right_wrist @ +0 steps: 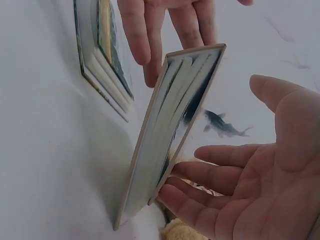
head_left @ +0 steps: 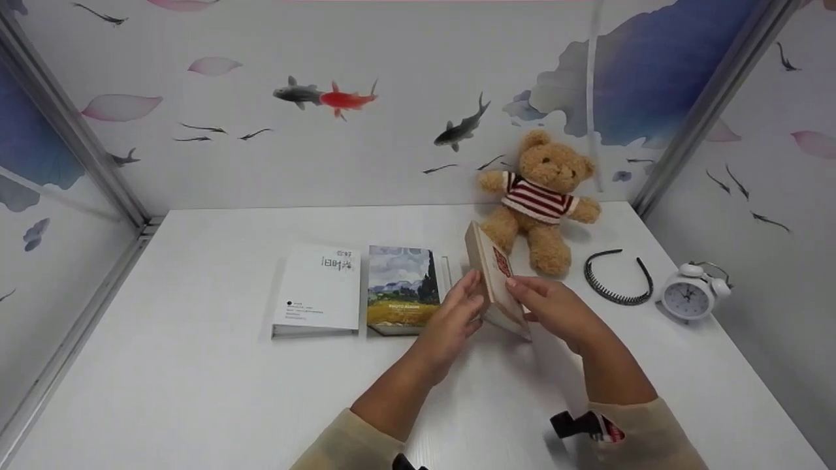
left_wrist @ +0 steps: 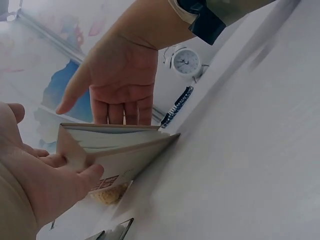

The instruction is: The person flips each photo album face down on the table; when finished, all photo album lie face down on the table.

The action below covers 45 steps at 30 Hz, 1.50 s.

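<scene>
A cream hardcover book [head_left: 501, 303] with red print stands tilted on the table, its covers slightly parted. My left hand [head_left: 447, 320] holds it at the spine; in the left wrist view its thumb lies on one cover and fingers rest at the spine. On the opposite cover, the fingers of my right hand [head_left: 555, 307] touch lightly, straight in the right wrist view, with the thumb away from the book. Left of my hands lies a photo album [head_left: 401, 287] with a painted landscape cover, on top of another pale book. Farther left is a white book [head_left: 320, 287].
A teddy bear [head_left: 545, 196] in a striped sweater leans at the back wall, close behind the book. To the right lie a black headband [head_left: 620, 300] and a white alarm clock [head_left: 689, 297]. Printed panels [head_left: 405, 150] enclose the white table [head_left: 196, 378].
</scene>
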Available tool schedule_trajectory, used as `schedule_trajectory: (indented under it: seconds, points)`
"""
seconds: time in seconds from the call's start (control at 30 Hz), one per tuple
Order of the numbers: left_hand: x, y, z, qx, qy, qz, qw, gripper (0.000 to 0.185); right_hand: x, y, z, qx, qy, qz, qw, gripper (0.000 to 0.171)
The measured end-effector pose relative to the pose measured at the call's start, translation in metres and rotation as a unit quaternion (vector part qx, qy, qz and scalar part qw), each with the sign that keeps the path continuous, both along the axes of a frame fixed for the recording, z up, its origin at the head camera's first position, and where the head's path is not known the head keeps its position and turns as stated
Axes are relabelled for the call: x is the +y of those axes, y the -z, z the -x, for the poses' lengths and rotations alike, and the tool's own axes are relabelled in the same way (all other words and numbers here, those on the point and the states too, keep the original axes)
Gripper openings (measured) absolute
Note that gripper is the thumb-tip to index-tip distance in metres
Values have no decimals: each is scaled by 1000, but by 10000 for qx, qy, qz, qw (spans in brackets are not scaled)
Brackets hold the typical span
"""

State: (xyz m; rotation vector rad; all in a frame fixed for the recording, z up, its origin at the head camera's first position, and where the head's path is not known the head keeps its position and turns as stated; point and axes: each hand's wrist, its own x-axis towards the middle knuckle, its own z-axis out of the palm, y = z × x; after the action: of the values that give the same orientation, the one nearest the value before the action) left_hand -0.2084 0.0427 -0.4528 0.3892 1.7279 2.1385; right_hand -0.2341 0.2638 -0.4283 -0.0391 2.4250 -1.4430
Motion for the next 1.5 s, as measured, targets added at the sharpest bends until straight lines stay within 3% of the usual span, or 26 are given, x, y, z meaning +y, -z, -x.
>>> schedule_trajectory:
  seconds: [0.33,0.53,0.77,1.1,1.3,1.5]
  points:
    - [7,-16,-3,177,149,-57,9997,64,-17,-16,-12,352,412,252,9982,84]
    - [9,-22,-7,290,220,-9,9993,64,-15,-18,-13,550,678,566,9946,76]
    - [16,-15,-4,134,201,-133,9996,61,-4,-21,-11,789,970,707,9896,66]
    - [20,3,3,-346,752,146,9965,64,7,-24,-12,1222,1382,820,9794,64]
    - [18,12,4,-507,909,193,9944,65,12,-22,-7,1201,1597,416,9789,65]
    - [17,17,1,-515,968,651,9918,70,22,-16,-1,862,1725,-27,9812,68]
